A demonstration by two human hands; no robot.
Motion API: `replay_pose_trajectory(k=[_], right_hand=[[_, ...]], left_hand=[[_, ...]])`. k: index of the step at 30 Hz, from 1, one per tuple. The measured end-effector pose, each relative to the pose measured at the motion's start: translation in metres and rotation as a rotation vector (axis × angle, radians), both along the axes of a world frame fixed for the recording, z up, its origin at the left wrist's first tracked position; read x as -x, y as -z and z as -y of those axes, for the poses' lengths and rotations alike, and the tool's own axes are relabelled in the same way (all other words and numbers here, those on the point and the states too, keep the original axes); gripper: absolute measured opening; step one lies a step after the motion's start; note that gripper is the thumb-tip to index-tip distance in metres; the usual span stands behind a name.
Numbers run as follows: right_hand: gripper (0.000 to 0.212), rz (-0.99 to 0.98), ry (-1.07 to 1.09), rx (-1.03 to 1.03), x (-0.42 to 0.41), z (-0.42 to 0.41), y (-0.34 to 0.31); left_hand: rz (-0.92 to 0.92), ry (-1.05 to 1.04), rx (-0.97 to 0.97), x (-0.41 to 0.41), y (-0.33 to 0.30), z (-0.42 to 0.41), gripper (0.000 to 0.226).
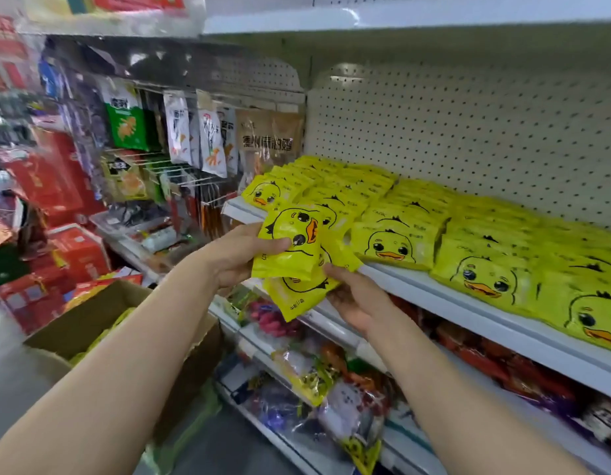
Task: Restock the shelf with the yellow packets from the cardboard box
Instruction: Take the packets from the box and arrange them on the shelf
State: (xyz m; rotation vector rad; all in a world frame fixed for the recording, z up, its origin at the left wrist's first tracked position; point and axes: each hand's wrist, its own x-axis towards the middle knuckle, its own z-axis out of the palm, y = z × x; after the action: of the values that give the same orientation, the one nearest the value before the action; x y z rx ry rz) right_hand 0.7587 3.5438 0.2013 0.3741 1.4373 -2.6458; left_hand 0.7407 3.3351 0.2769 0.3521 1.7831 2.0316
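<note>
Yellow packets (290, 250) gripped between thumb and fingers of left hand (237, 255); right hand (354, 298), fingers loosely open, supports them from below, near shelf (434, 293) edge.

I log, left of the bay: hanging snack bags (208, 138) on wire pegs, a green-and-white bag (126, 118) among them; red cartons (54, 186) stacked beyond. Lower shelves: mixed coloured packets (314, 375). Behind: white pegboard (468, 132).
</note>
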Motion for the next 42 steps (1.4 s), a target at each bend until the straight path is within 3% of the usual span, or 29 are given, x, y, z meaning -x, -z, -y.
replay_pose_trajectory(k=[2, 4, 7, 13, 22, 27, 29, 31, 34, 42], right_hand=[[0.014, -0.04, 0.073, -0.055, -0.011, -0.013, -0.019], [0.027, -0.057, 0.147, -0.113, -0.02, -0.03, -0.036], [0.046, -0.087, 0.224, -0.058, -0.037, -0.061, -0.061], [0.026, -0.084, 0.283, -0.072, -0.091, -0.135, -0.103], [0.027, -0.111, 0.557, -0.135, -0.18, -0.283, -0.12], [0.04, -0.102, 0.778, -0.189, -0.233, -0.382, -0.128], [0.034, -0.075, 0.826, -0.229, -0.252, -0.413, -0.134], [0.03, -0.071, 0.855, -0.246, -0.267, -0.444, -0.14], [0.038, -0.088, 0.861, -0.302, -0.282, -0.481, -0.141], [0.035, -0.169, 0.779, -0.476, -0.305, -0.531, -0.126]], left_hand=[[-0.028, 0.066, -0.006, -0.002, -0.009, -0.015, 0.041], [-0.052, 0.113, -0.016, -0.007, -0.02, -0.034, 0.033], [-0.086, 0.211, 0.0, -0.015, -0.033, -0.067, 0.026], [-0.096, 0.398, 0.071, -0.026, -0.053, -0.142, 0.042], [-0.112, 0.565, 0.179, -0.056, -0.067, -0.289, 0.033], [-0.203, 0.583, 0.373, -0.073, -0.076, -0.379, 0.043], [-0.258, 0.571, 0.473, -0.077, -0.079, -0.412, 0.037], [-0.354, 0.561, 0.603, -0.079, -0.081, -0.448, 0.045], [-0.541, 0.577, 0.788, -0.086, -0.08, -0.497, 0.073], [-0.826, 0.677, 1.018, -0.122, -0.055, -0.593, 0.075]])
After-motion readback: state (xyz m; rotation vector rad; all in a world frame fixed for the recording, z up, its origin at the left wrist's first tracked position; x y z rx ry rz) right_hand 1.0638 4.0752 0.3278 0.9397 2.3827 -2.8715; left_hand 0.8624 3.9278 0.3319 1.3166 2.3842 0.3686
